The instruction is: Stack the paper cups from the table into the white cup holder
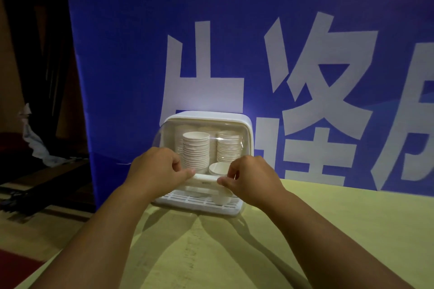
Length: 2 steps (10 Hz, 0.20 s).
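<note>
— Forearms come in from the bottom edge, both stretched forward over the table (305, 230). Where do they end?

— At the front of the white cup holder (249, 129). The left hand (156, 169) and right hand (250, 176) each pinch one end of the white handle (206, 178). Thumbs lie on the near face and fingers curl over the top.

— Which way does that bar run?

— Straight across the view, left to right, so the hands sit side by side, one at each end. Neither is nearer. Both wrists are level, with knuckles up.

— And the handle belongs to what?

— The clear lid (169, 135), which curves over the holder's front. It looks part-way down, with a gap above the slatted tray (187, 200). Whether it is going up or coming down, I cannot tell.

— The paper cups?

— Inside, just beyond the hands. A tall upright stack (196, 148) stands on the left and another (229, 145) on the right. A short stack (219, 168) sits in front, right behind the bar. No loose cups show on the table.

— So the stacking is done?

— Likely, or close to it. The next move turns on swinging that bar evenly about the lid's hinge line, which I'd judge runs parallel to it. Uneven pull could twist the lid or nudge the short stack.

— Behind it all?

— A blue banner (141, 54) with large white characters.
</note>
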Motion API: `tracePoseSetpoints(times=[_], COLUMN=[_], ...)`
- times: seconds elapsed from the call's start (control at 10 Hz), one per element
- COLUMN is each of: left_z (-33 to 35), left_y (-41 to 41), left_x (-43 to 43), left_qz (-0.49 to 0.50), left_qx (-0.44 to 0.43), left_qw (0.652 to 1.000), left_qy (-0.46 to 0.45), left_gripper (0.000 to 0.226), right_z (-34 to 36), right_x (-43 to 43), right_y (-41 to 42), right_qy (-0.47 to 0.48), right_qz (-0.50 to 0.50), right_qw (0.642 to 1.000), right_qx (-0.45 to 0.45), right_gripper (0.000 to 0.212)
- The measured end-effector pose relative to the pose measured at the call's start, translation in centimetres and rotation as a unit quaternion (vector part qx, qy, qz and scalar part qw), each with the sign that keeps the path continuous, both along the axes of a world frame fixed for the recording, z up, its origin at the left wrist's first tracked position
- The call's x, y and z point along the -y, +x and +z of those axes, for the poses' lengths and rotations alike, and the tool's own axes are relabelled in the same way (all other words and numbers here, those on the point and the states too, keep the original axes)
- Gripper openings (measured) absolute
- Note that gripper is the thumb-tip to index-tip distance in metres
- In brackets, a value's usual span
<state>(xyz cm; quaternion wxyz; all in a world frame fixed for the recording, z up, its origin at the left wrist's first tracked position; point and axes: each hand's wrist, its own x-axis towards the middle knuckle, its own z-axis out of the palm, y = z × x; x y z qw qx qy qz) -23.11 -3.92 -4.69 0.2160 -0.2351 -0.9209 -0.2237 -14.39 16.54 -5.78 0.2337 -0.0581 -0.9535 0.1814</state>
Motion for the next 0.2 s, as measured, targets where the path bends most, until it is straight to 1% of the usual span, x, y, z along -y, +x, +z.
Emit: tracePoseSetpoints(times=[0.1, 0.2], left_z=[0.2, 0.7], left_y=[0.3, -0.3], left_x=[-0.9, -2.5], left_qz=[-0.057, -0.119], left_qx=[0.008, 0.036], left_qw=[0.998, 0.99], left_qy=[0.037, 0.07], left_gripper=[0.03, 0.029], right_z=[0.4, 1.5], right_x=[-0.4, -1.6], right_y=[-0.3, -0.8], right_qy=[-0.024, -0.069], right_qz=[0.022, 0.064], right_qw=[0.999, 0.994], right_qx=[0.011, 0.056], right_gripper=[0.025, 0.022])
